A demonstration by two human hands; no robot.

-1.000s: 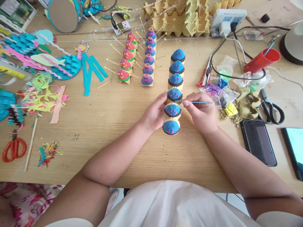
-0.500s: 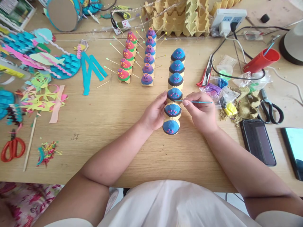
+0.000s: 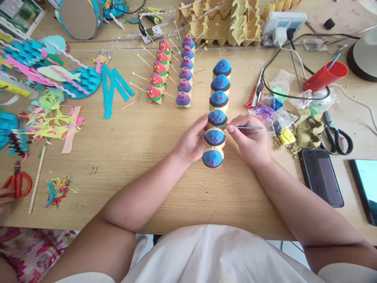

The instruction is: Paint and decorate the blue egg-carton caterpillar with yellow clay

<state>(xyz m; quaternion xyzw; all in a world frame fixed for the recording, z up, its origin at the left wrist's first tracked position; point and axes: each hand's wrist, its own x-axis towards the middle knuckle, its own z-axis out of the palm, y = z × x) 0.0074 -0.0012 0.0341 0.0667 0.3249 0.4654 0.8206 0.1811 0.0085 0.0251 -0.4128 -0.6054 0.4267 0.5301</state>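
A strip of egg-carton cups (image 3: pixel 219 98) runs away from me, its domes covered in blue with dark rims and small faces. My left hand (image 3: pixel 193 139) is closed on the strip's left side near the fourth and fifth domes. Between the thumb and fingers of my right hand (image 3: pixel 250 139) is a thin blue stick-like tool (image 3: pixel 250 127). Its tip touches or nearly touches the lower rim of the fourth dome. Two more decorated egg-carton strips stand to the left, one red and green (image 3: pixel 156 80), one purple and blue (image 3: pixel 184 74), both with ball-headed pins.
Right of the strip lie a utility knife (image 3: pixel 255 90), bagged clay (image 3: pixel 266 111), black-handled scissors (image 3: pixel 337 135), a phone (image 3: pixel 321 177) and a red cup (image 3: pixel 330 76). Paper scraps (image 3: pixel 53 122) lie left. Another person's hand (image 3: pixel 6 198) is at the red scissors (image 3: pixel 18 184).
Another person's hand has come in at the left edge, by the red scissors, which have shifted slightly. My own hands and the strip have hardly moved.
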